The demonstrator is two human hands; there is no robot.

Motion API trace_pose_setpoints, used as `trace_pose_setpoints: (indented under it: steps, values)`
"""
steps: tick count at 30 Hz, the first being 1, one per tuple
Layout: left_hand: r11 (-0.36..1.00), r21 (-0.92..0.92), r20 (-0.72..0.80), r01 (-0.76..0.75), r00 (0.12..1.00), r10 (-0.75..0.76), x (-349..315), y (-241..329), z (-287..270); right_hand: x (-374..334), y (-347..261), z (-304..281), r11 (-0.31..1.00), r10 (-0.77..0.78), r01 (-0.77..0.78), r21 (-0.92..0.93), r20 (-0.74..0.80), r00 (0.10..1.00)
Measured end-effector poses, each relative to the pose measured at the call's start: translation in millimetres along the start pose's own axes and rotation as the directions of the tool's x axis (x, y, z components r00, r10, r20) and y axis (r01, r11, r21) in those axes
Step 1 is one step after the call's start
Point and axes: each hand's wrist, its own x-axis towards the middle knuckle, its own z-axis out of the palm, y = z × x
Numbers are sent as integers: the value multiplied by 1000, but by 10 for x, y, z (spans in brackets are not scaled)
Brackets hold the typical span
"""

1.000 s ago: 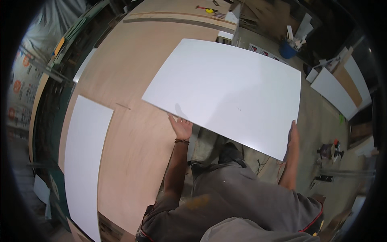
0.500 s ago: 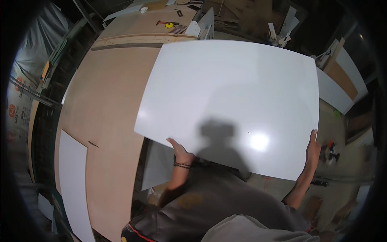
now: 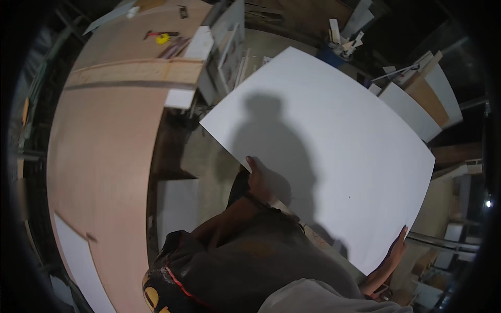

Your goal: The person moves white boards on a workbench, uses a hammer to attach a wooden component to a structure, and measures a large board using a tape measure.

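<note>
A: Where was the white panel (image 3: 323, 156)?
B: Centre-right of the frame, right of the plywood table (image 3: 104, 156).
A: And the hands?
B: The left hand (image 3: 259, 180) clamped its near edge, the right hand (image 3: 394, 255) its lower-right corner.

Left hand (image 3: 259, 180), right hand (image 3: 395, 254) spread apart, gripping.

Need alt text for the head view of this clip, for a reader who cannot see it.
A person carries a large white panel flat in front of them, left hand gripping its near edge and right hand at its lower right corner. Their shadow falls across it. To the left lies a long plywood workbench with small tools at its far end.
</note>
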Motion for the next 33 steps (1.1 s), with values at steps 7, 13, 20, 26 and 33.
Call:
trace_pose_setpoints:
  steps: [7, 13, 20, 26, 33]
  values:
    - [960, 140, -344, 243, 921, -183, 2358, -17, 348, 671, -1402, 981, 908, 206, -282, -311, -255, 945]
    - [987, 16, -702, 160, 705, -103, 4129, 180, -105, 2118, -2203, 2721, 927, -138, 109, -360, -56, 989]
    - [1000, 14, -836, 0, 548, 12, 6162, 434, -1308, 4264, -1845, 5206, 894, -222, 195, -404, -20, 975]
    - [979, 134, -891, -156, 413, 188, 7878, 508, -2384, 5925, -1936, 7601, 972, -134, 183, -145, 295, 946]
    - [960, 211, -924, -181, 284, 257, 9255, 183, -3399, 7401, -1535, 9645, 957, -229, 276, -85, 356, 906]
